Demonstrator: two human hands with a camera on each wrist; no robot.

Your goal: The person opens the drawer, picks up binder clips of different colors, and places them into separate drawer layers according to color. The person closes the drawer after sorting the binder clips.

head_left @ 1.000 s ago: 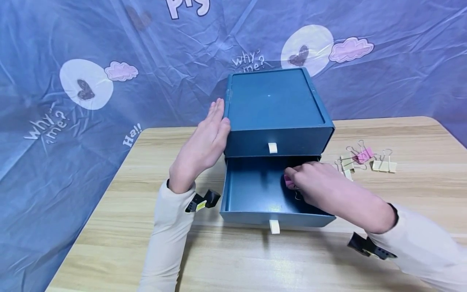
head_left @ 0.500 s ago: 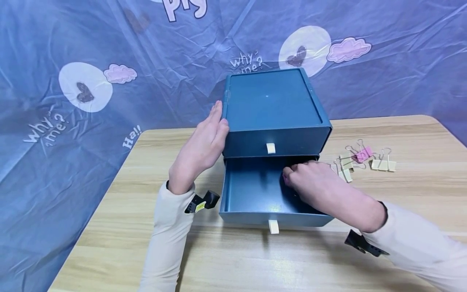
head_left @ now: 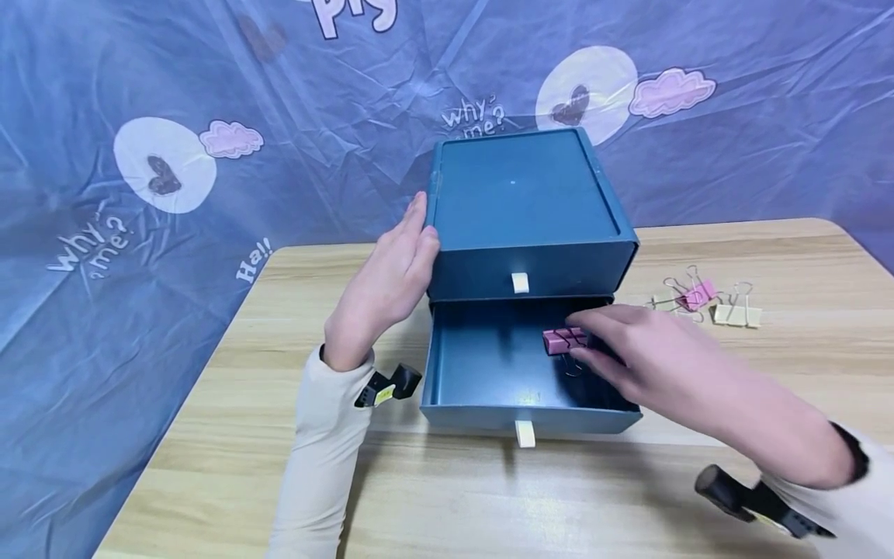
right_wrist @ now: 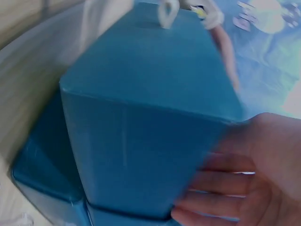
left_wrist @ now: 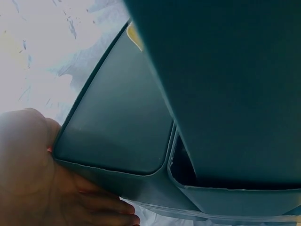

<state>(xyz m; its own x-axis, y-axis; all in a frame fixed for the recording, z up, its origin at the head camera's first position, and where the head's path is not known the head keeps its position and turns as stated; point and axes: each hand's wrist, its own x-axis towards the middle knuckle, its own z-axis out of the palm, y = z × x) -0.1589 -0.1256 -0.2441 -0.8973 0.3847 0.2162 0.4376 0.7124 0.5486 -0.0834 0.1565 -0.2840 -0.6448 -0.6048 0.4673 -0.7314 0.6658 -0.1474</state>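
Note:
A blue two-drawer desk organizer (head_left: 531, 194) stands on the table, its lower drawer (head_left: 482, 365) pulled out. Inside that drawer, toward the right, lies a pink binder clip (head_left: 564, 340); its wire handles partly show. My right hand (head_left: 649, 349) hovers over the drawer's right side, thumb and fingers apart at the clip's right end; I cannot tell whether they touch it. In the right wrist view the fingers of this hand (right_wrist: 254, 179) extend beside the drawer wall. My left hand (head_left: 382, 283) rests flat against the organizer's left side, fingers straight.
To the right of the organizer, a pink binder clip (head_left: 697, 296) and a pale yellow one (head_left: 736, 315) lie on the wooden table (head_left: 279, 435), with another partly hidden behind my right hand. The upper drawer (head_left: 482, 272) is closed. A patterned blue cloth (head_left: 314, 155) hangs behind.
My right hand held the pink clip down in the drawer; its fingers have parted from it and the hand has drawn back to the right, uncovering the clip. My left hand stays put.

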